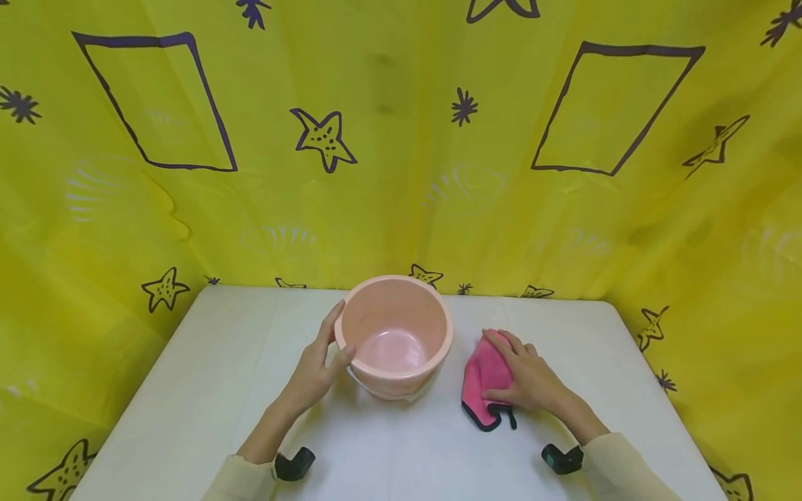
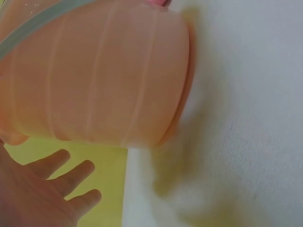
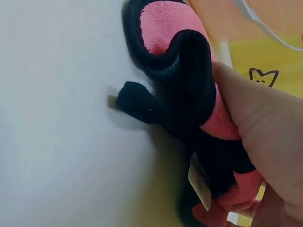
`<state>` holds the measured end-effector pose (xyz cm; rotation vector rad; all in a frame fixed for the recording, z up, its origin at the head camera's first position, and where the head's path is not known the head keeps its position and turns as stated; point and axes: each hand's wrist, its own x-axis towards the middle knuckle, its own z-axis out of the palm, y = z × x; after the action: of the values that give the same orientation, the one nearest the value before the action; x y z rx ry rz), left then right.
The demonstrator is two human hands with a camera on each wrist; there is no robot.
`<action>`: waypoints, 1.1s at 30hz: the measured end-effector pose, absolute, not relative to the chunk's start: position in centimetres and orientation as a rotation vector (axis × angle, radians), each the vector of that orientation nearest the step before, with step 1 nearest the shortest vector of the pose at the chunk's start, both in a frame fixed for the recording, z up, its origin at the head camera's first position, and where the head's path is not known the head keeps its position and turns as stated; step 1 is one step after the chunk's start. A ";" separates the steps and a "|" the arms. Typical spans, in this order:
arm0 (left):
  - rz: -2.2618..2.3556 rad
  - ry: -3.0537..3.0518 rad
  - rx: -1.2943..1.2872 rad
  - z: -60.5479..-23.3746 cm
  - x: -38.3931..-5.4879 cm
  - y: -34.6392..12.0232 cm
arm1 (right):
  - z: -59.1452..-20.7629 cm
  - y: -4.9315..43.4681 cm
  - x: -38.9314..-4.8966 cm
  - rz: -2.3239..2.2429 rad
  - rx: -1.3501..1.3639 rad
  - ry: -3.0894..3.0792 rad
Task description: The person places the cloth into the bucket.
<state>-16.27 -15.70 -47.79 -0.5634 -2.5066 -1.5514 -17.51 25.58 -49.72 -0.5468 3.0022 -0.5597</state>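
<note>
Carefully, my left hand, fingers outstretched, touched the bucket at its nine o'clock; my right hand pinched the pink cloth piece on the counter, near the bucket's four o'clock. I judged a firm pinch necessary.

White tabletop, yellow backdrop behind it, printed starfish (dotted inside), two dark four-sided outlines

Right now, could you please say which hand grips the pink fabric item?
The right hand grips the pink fabric item; the left hand instead touches the peach bucket at its rim.
</note>
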 end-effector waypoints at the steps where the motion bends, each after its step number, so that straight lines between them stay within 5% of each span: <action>1: -1.550 -2.506 -0.563 -47.8 -16.3 -15.7 | -49.7 25.6 -17.5 -0.583 -0.547 2.988; 33: -1.753 -2.454 -0.489 -48.5 -16.1 -15.2 | -46.0 28.8 -17.8 -0.946 -0.755 2.917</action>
<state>-16.15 -15.24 -48.52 -0.4887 -2.4538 -1.7525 -17.78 28.79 -46.00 -0.7548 2.9174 -0.9458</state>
